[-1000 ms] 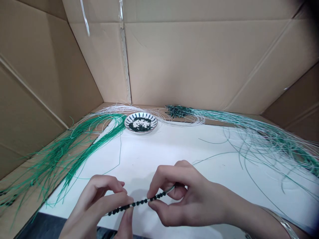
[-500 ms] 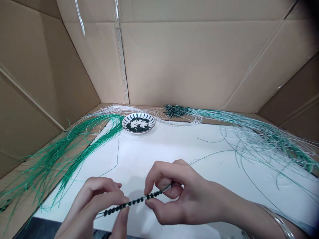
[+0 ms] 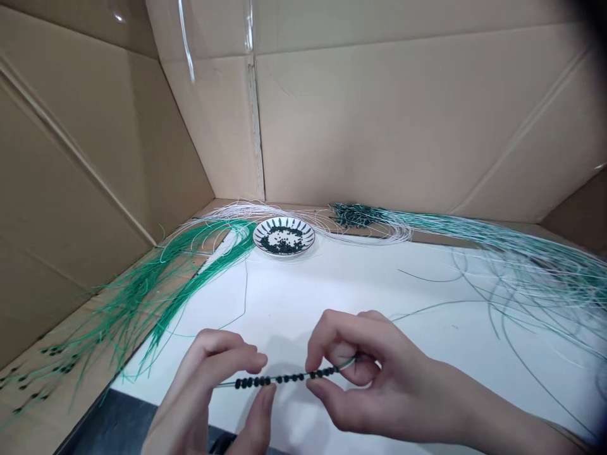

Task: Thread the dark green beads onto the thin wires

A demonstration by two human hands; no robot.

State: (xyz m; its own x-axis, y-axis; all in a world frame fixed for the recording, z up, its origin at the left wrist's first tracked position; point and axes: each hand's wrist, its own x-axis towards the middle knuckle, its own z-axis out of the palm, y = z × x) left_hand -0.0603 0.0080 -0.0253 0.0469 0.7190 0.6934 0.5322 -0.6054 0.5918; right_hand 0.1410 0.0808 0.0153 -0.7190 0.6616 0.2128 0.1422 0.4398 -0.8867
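A thin green cord strung with several small dark green beads (image 3: pixel 284 379) runs level between my two hands, low in the middle of the view. My left hand (image 3: pixel 213 392) pinches the cord's left end between thumb and forefinger. My right hand (image 3: pixel 374 379) pinches the right end of the bead row, fingers curled round the cord. Both hands hover just above a white sheet (image 3: pixel 332 291). The cord trails off to the right from under my right hand.
A small patterned dish (image 3: pixel 283 235) with loose dark beads sits at the back of the sheet. Loose green cords (image 3: pixel 156 297) fan out at the left, beaded and pale cords (image 3: pixel 497 253) at the right. Cardboard walls (image 3: pixel 379 126) enclose the space.
The bead row has tilted from sloping to nearly level, and the beads sit closer together. The view has shifted, so hands and dish appear further right.
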